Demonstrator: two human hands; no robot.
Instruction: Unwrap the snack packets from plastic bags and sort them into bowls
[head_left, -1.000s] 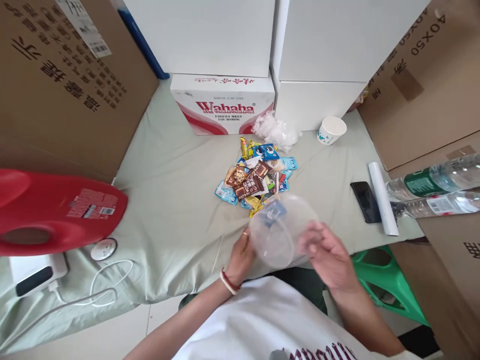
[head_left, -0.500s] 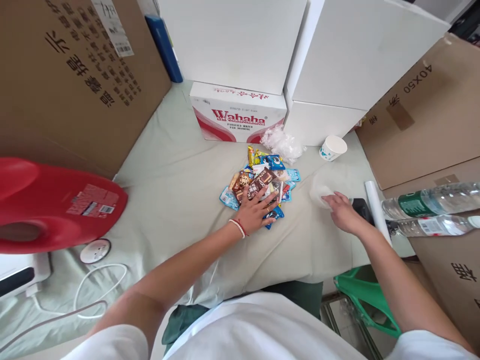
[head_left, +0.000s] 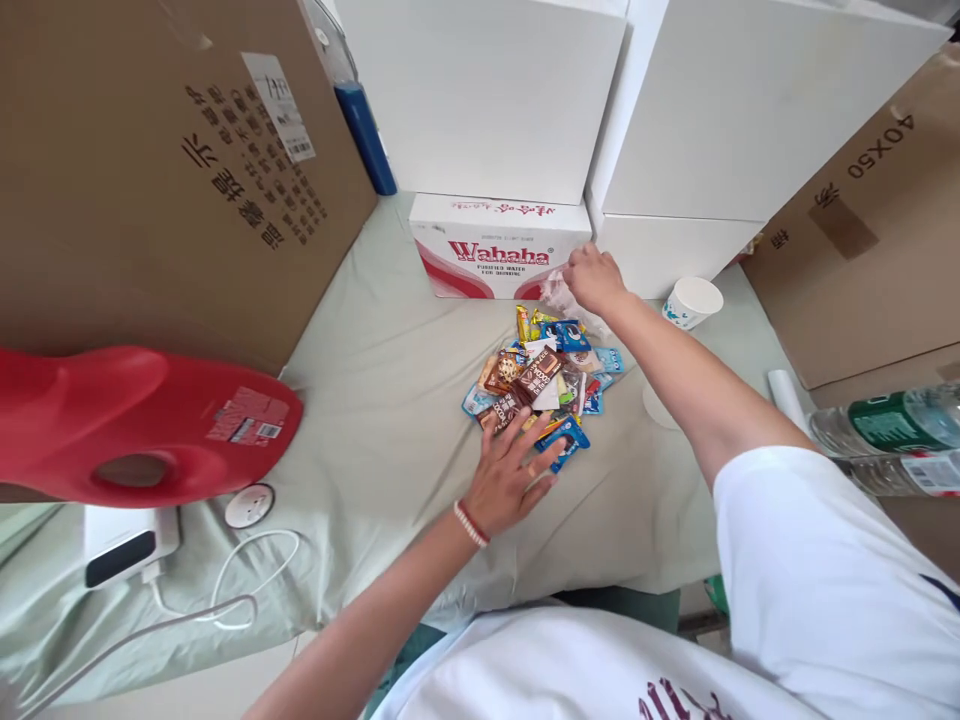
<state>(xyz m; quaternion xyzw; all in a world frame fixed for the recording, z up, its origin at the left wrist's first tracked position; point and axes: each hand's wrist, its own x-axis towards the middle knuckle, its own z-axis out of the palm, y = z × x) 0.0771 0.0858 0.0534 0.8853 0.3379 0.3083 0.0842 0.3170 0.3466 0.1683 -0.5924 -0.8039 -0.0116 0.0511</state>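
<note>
Packets (head_left: 538,377) lay on the counter (head_left: 360,420), left hand (head_left: 507,482) spread at their six o'clock, right hand (head_left: 596,280) curled over one plastic clump (head_left: 555,292) at twelve, grip unclear; one carton (head_left: 495,262) blocked eleven, two bottles (head_left: 892,420) three.

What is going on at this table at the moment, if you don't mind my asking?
A person has their right hand at some crumpled clear plastic in front of the drinking water box; whether the fingers grip it is hard to tell. Their left hand is spread at the near edge of a loose pile of snack packets. A paper cup stands off to the right.
</note>
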